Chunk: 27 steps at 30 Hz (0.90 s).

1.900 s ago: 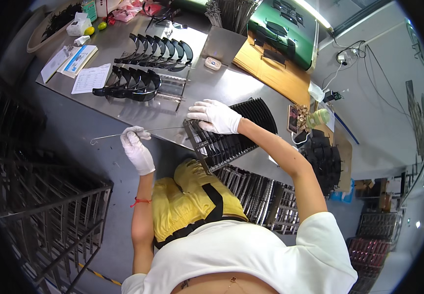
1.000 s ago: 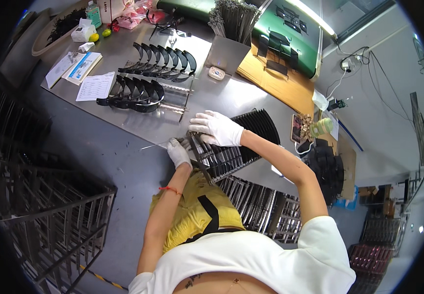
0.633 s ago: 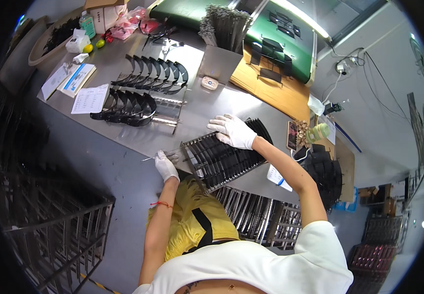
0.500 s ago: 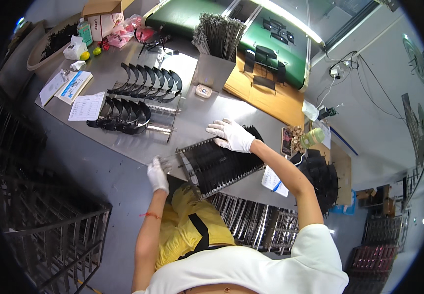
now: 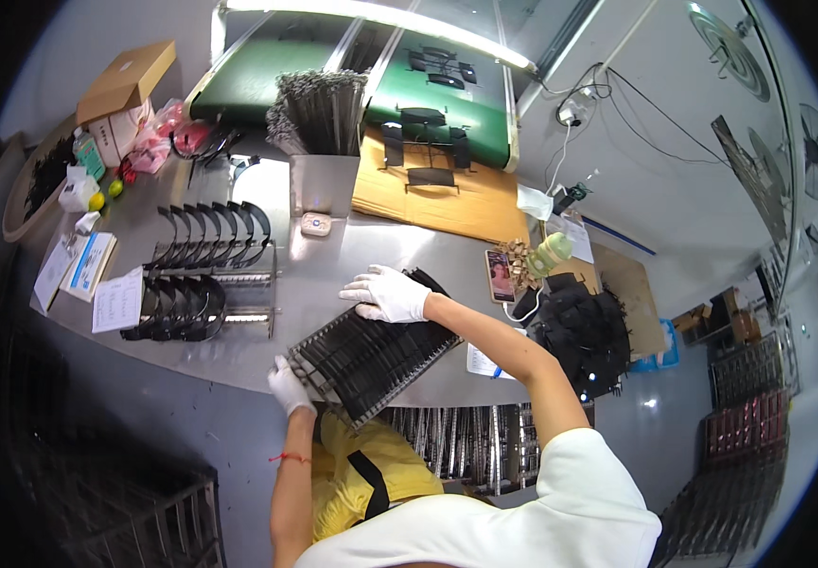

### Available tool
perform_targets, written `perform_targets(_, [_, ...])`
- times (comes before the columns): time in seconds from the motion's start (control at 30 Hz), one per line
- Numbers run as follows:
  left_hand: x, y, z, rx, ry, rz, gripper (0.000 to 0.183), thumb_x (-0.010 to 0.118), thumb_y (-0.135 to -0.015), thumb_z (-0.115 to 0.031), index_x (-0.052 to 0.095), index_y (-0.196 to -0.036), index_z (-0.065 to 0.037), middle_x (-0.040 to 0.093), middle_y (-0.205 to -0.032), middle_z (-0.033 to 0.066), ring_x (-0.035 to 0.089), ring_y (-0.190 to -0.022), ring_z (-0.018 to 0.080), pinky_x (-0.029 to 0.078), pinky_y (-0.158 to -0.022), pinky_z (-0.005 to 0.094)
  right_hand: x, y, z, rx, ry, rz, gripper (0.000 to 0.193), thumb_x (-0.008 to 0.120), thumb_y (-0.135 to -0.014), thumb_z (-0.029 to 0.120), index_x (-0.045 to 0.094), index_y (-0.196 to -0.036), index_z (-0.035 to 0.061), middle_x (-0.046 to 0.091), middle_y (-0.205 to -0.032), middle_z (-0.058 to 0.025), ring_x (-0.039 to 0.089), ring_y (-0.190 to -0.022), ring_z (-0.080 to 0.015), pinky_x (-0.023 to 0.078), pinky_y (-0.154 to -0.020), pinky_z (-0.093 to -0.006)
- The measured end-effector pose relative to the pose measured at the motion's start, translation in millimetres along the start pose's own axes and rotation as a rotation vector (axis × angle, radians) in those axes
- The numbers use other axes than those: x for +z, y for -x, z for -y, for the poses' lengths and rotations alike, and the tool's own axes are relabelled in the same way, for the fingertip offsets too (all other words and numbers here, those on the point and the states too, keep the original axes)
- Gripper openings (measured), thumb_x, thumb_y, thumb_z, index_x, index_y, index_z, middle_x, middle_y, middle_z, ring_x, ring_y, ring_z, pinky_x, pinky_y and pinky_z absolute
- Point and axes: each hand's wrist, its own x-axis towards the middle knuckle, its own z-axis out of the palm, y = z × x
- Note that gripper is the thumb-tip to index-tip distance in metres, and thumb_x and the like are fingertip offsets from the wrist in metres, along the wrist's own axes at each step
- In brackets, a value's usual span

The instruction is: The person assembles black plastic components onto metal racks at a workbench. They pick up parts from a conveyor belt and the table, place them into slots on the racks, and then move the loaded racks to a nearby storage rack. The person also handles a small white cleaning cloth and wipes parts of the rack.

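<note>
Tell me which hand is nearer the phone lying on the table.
Right. The right hand rests on the far edge of the black rack, beside the phone; the left hand grips the rack's near corner, farther away.

A phone (image 5: 501, 275) with a lit, colourful screen lies on the table (image 5: 305, 265) just to the right of the right hand's fingers (image 5: 363, 285). A brown cardboard box (image 5: 127, 79) sits far up and to the left of them. A white paper sheet (image 5: 119, 299) with printed lines lies well left of the left hand's fingers (image 5: 279, 372), with a blue-and-white booklet (image 5: 88, 264) beyond it.
</note>
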Motion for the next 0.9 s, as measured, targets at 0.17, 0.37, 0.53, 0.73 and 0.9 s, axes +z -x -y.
perform_targets(0.17, [-37.2,3.4,6.1,0.255,-0.01,0.133,0.029,0.046,-0.106,-0.023,0.047,-0.126,-0.001,0.059,-0.088,0.0067,0.057,-0.066,0.01,0.051,-0.061,0.0252,-1.8,26.5,-35.4,0.184,-0.037,0.072,0.046,0.045,-0.097,0.03,0.055,-0.137,0.0105,0.057,-0.137,-0.0119,0.052,-0.126,-0.0289,0.034,-0.111,-0.0458])
perform_targets(0.37, [-34.4,-4.1,13.4,0.59,-0.62,0.096,0.029,0.042,-0.107,-0.027,0.059,-0.11,-0.004,0.057,-0.068,0.0033,0.054,-0.054,0.0118,0.044,-0.049,0.03,-5.9,17.6,-28.5,0.233,-0.178,0.087,0.041,0.043,-0.097,0.029,0.062,-0.128,0.0103,0.063,-0.129,-0.0125,0.06,-0.11,-0.0353,0.044,-0.101,-0.0425])
perform_targets(0.53, [-47.2,-12.9,-1.3,0.491,-0.649,0.3,0.032,0.04,-0.107,-0.029,0.061,-0.108,-0.005,0.058,-0.066,0.0008,0.053,-0.053,0.0093,0.041,-0.047,0.0272,-3.4,21.3,-38.3,0.137,-0.116,0.05,0.041,0.043,-0.097,0.029,0.063,-0.128,0.01,0.064,-0.129,-0.012,0.061,-0.109,-0.0337,0.044,-0.099,-0.0421])
perform_targets(0.73, [-53.2,-14.0,-9.4,0.273,-0.529,0.426,0.035,0.038,-0.108,-0.033,0.061,-0.11,-0.006,0.061,-0.079,0.0026,0.054,-0.059,0.0072,0.044,-0.052,0.0232,-6.6,37.3,-59.3,0.449,-0.282,0.183,0.041,0.043,-0.099,0.031,0.063,-0.128,0.012,0.065,-0.125,-0.0133,0.06,-0.112,-0.0334,0.045,-0.1,-0.0406])
perform_targets(0.9, [-59.5,-72.5,52.7,0.599,-0.594,0.095,0.038,0.037,-0.107,-0.034,0.06,-0.096,-0.007,0.057,-0.07,0.0022,0.05,-0.053,0.0097,0.041,-0.048,0.0246,7.1,24.6,-52.2,0.422,-0.311,0.15,0.043,0.038,-0.1,0.036,0.064,-0.128,0.0149,0.066,-0.122,-0.0134,0.061,-0.111,-0.0341,0.046,-0.099,-0.0404])
